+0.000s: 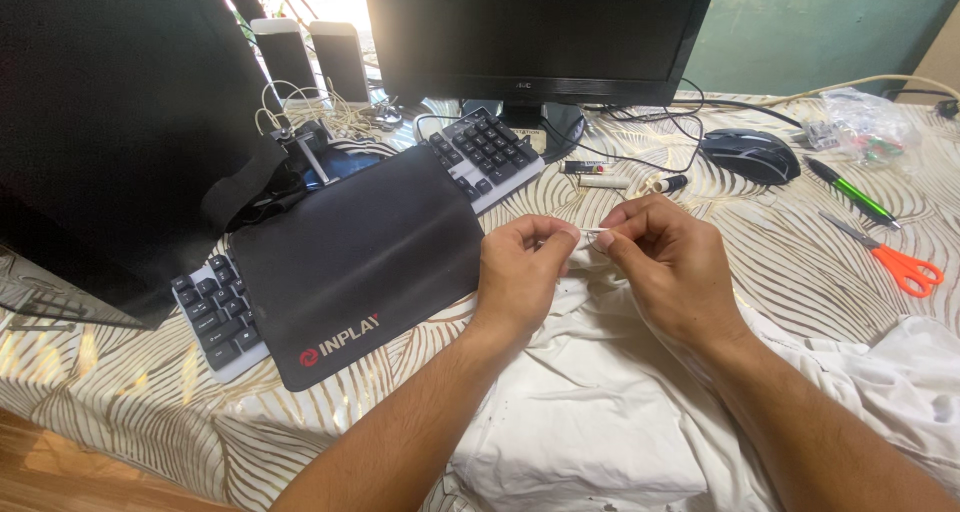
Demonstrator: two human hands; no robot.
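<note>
Pinched between thumb and forefinger of both hands is a small bit of white cloth [600, 392] — the left hand [520, 272] and the right hand [670, 262] meet fingertip to fingertip, each grip closed on the fabric's raised edge. What thin thing, if any, runs between the fingertips is too small to tell. The rest of the cloth lies soft and rumpled on the desk [780, 262], spreading toward the viewer under both forearms.

The desk wears a cover with gold, leaf-like swirls. Left of the cloth, touching it, a smooth black mat [360, 262] lies draped over a keyboard [480, 152], whose keys show at both ends. Beyond the cloth stands a dark monitor [540, 22]. Right of the cloth lie orange-handled scissors [900, 264], and farther off a green pen [855, 194] and a glossy black mouse [750, 155] — all well apart from the hands.
</note>
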